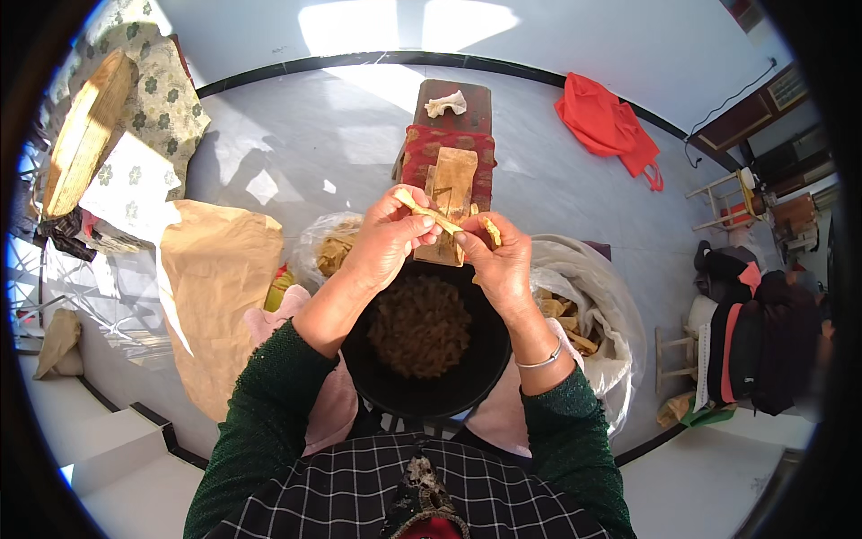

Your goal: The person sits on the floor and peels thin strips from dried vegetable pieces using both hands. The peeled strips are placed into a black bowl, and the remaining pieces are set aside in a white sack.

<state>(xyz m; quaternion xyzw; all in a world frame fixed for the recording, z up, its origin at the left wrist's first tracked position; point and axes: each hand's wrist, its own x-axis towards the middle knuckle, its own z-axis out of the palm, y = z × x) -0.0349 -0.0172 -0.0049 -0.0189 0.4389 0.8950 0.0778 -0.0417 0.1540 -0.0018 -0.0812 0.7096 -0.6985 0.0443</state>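
My left hand [387, 239] pinches one end of a pale yellow, root-like dried stick [427, 214] between thumb and fingers. At its other end, my right hand [500, 259] grips the same stick. A second yellow piece [492, 231] sticks up between the right hand's fingers. Just beyond the hands, a wooden board tool [456, 172], perhaps a slicer, lies on a bench with its near end over a black basin [427, 402]. Brown sliced bits [421, 327] cover the basin's bottom. The hands partly hide the board.
The narrow bench [459, 121] carries a red patterned cloth [421, 145] and a crumpled white cloth [446, 104]. Plastic bags of dried pieces stand at left [335, 252] and right [572, 323]. Brown paper [219, 290] lies left; a red bag [599, 118] lies by the wall.
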